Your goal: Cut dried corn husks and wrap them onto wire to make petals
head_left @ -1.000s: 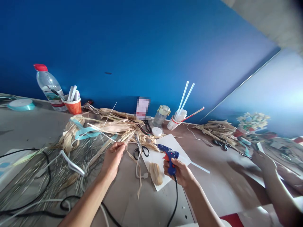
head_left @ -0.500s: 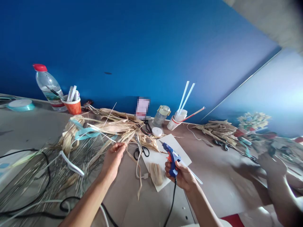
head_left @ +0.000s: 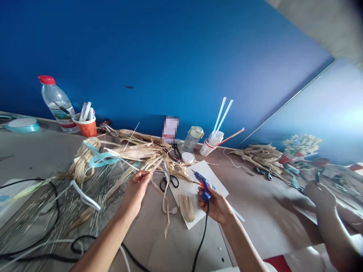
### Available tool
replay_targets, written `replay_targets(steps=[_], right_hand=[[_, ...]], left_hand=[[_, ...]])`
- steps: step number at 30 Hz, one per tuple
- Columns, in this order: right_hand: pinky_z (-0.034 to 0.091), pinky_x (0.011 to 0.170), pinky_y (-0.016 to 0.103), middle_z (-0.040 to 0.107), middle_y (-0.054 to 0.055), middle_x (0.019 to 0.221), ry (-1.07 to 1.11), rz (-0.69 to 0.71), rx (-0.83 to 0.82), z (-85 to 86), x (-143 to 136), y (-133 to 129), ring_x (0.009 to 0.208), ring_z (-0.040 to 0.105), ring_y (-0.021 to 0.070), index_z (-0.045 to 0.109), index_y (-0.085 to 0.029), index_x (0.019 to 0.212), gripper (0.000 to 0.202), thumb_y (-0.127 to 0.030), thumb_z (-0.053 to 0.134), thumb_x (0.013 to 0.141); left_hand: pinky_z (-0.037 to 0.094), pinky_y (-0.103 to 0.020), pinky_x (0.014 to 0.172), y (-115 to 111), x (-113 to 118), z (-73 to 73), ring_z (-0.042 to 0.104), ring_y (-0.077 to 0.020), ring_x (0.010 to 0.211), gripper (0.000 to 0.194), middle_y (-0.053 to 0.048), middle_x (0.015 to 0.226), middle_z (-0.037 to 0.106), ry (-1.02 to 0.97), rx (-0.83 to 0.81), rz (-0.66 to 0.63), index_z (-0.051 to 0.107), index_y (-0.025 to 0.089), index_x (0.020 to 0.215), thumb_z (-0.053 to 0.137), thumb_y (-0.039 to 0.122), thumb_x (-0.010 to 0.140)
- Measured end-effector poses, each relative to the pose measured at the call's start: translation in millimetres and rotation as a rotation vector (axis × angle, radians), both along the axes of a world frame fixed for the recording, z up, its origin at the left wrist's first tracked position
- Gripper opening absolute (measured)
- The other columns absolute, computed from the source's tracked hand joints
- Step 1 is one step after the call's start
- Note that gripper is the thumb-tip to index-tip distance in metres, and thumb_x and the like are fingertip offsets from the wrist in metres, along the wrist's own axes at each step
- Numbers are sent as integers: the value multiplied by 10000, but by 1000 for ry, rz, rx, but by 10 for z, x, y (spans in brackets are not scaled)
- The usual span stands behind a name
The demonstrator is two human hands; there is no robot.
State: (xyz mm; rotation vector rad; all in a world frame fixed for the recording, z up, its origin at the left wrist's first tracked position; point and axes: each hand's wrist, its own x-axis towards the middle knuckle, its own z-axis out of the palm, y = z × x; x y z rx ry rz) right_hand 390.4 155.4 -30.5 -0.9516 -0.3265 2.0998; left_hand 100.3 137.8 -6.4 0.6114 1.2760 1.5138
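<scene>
My right hand is wrapped round a blue hot glue gun, its nozzle pointing up and left over a white sheet. A black cord hangs from the gun's handle, and a clear glue stick shows behind the hand. My left hand is closed in a pinch beside the dried corn husks; what its fingertips hold is too small to make out. On the sheet lies a flat piece of husk strips. Between my hands are black-handled scissors and a white cable.
Thin wires and black cords spread over the left. A bottle, an orange cup, a jar and a white cup line the wall. At right, another person's hand works near husks.
My right hand has tilted the glue gun, with its handle end rising slightly and its cord shifting left. My left hand stays put. The other person's hand has moved a little left.
</scene>
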Motion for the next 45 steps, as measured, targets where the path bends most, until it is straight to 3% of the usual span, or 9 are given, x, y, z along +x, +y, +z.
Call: replay_targets(steps=[7,12,15,19,23,25,31,37,45], right_hand=[[478,523,189,617,22,647,7,16,-125,89,-7,-11,510,540,79,652,-106,854,280,-381,603,835],[521,604,242,663,71,670,-243,27,-139,177,3,-104,578,633,121,650,-100,792,403,-439,464,905],[497,544,266,663,79,651,-599,118,-1,212,114,-197,548,625,148,645,-116,748,393,-487,552,837],[354,414,224,642,39,671,-1030,82,405,367,163,-288,411,456,75,672,-130,804,354,-479,666,741],[376,485,230,611,24,709,-819,-1,651,623,-295,-262,498,483,83,668,-140,900,339,-443,666,748],[360,472,225,602,13,706,-675,33,657,686,-661,-195,488,479,81,650,-148,904,318,-420,664,739],[302,441,201,555,-24,616,-606,-28,722,510,-1424,51,446,425,62,605,-143,810,138,-260,588,738],[383,495,223,549,-16,625,-878,-189,1001,395,-1477,60,513,458,101,644,-175,889,164,-261,520,825],[490,725,268,716,45,884,-1142,-116,1275,470,-1497,-23,761,645,164,680,-196,1005,264,-160,479,838]], left_hand=[[187,-244,448,-1,6,45,294,-55,452,233,36,559,504,-6,-1,-7,602,141,716,683,329,604],[192,-242,451,-10,-1,44,290,-60,450,229,55,525,466,6,-2,-13,605,147,710,682,340,613],[200,-237,453,-16,0,24,299,-66,457,209,57,515,463,19,-1,-5,613,157,697,683,333,609],[219,-234,459,-8,9,-8,319,-76,475,182,43,541,505,42,17,-11,621,171,667,686,327,600],[270,-237,486,-7,21,-19,360,-89,508,147,21,615,574,110,9,-16,637,175,664,666,307,607],[288,-237,501,-15,27,-14,366,-91,519,151,20,632,580,143,5,-14,641,170,665,657,310,611],[266,-221,488,-26,29,-21,340,-91,494,149,64,503,440,209,-4,-47,637,170,670,631,317,647],[271,-215,470,6,26,-84,388,-98,481,130,47,518,523,275,21,-100,636,170,659,614,298,646],[327,-231,500,-58,79,-4,449,-130,519,99,32,556,565,538,55,-108,646,192,657,564,240,682]])
